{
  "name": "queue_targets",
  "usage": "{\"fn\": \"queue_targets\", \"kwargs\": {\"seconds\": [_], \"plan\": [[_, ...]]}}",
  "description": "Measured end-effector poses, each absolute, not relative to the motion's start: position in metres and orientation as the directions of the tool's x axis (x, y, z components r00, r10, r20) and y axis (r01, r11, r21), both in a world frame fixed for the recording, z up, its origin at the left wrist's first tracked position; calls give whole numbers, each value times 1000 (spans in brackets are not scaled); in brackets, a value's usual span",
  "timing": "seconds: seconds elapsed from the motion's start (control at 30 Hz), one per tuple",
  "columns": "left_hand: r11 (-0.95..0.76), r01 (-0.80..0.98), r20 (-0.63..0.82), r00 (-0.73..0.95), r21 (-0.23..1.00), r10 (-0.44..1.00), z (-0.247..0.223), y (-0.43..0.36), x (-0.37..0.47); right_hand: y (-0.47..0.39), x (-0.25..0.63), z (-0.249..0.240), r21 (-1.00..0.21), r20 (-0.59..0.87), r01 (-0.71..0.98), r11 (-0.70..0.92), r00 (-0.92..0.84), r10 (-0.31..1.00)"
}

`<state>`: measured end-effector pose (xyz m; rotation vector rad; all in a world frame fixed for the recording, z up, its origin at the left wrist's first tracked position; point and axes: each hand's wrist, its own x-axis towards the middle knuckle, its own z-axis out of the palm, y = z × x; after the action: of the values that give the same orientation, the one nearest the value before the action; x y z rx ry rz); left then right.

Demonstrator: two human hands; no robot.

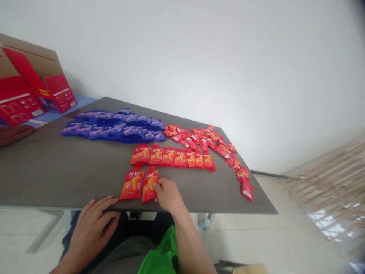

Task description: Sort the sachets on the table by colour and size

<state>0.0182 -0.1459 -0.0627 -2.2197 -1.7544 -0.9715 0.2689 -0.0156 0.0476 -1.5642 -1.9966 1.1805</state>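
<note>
My right hand (168, 193) pinches the right edge of a red sachet (149, 185) with orange fruit printed on it, near the table's front edge. Just left of it, a second red sachet (132, 185) lies flat, print side up. My left hand (95, 224) rests at the front edge with fingers stretched out, close to that second sachet and holding nothing. Behind these two, a row of overlapping red sachets (169, 156) lies face up across the table.
Blue-purple sachets (114, 129) lie in long overlapping rows at the back left. Loose red sachets (199, 139) are scattered at the back right, trailing down to one sachet (247, 189) near the right edge. Red cardboard boxes (59, 93) stand far left, beyond the grey table (71, 167).
</note>
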Motion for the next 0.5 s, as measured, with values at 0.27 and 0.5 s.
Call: {"fn": "queue_targets", "kwargs": {"seconds": [0.27,0.5], "plan": [[-319,919,619,114,230,777,-60,-144,26,-5,268,44,-850,-371,505,-146,-379,848],[-337,926,671,144,167,727,-63,-141,23,-3,272,52,-889,-380,397,-226,-369,848]]}}
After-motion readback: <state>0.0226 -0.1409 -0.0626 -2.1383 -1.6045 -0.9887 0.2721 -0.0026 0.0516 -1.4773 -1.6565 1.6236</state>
